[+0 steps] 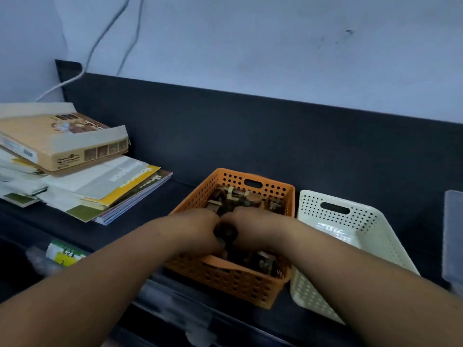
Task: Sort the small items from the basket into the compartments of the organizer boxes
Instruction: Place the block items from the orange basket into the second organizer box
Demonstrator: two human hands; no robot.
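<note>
In the head view, the orange basket (233,284) sits at the centre of the frame on the dark counter (150,209), close to the near edge, likely so both arms can reach down into it. It is still heaped with small brown items (240,199), so by my reckoning the sorting has hardly begun. The left hand (198,229) and right hand (253,226) meet inside it over a dark piece (226,232). The left hand's fingers curl round that piece. The right hand's fingertips are hidden behind its own back, so I cannot tell whether it pinches the piece or only steadies it. Two hands on one piece suggests it is tangled with others. A white basket (363,246) touches the orange one at centre right, handy as a second bin. A clear box (453,234) at the right edge may be an organizer, but it is too blurred to say. Books (105,191) are stacked at centre left, out of the way.
</note>
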